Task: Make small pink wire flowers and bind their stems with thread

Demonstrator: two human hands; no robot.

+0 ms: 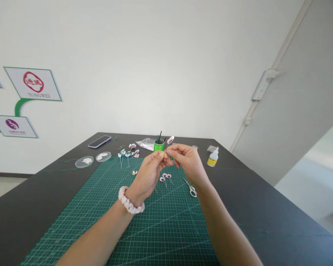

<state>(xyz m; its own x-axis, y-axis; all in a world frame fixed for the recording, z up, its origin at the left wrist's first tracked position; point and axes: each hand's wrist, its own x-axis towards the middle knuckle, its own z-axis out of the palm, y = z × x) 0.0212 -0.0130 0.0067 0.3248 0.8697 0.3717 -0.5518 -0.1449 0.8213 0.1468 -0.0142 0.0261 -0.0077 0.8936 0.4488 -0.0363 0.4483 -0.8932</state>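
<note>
Both my hands meet in the air above the green cutting mat (144,229). My left hand (150,171) pinches the low part of a thin stem, and my right hand (187,160) pinches it from the other side. At the stem's upper end stands a small pink petal (170,140). The fingertips hide most of the stem. Below them on the mat lie several pink wired petals (166,178). White-handled scissors (192,191) rest under my right wrist. A small peach flower piece (134,173) is left of my left hand.
Blue wired leaves (124,154) and purple flowers (135,152) lie at the mat's far left. Behind are a green tin (158,146) with tools, a plastic bag (145,143), a phone (100,142) and shallow dishes (84,162) with white pieces. A glue bottle (212,158) stands right.
</note>
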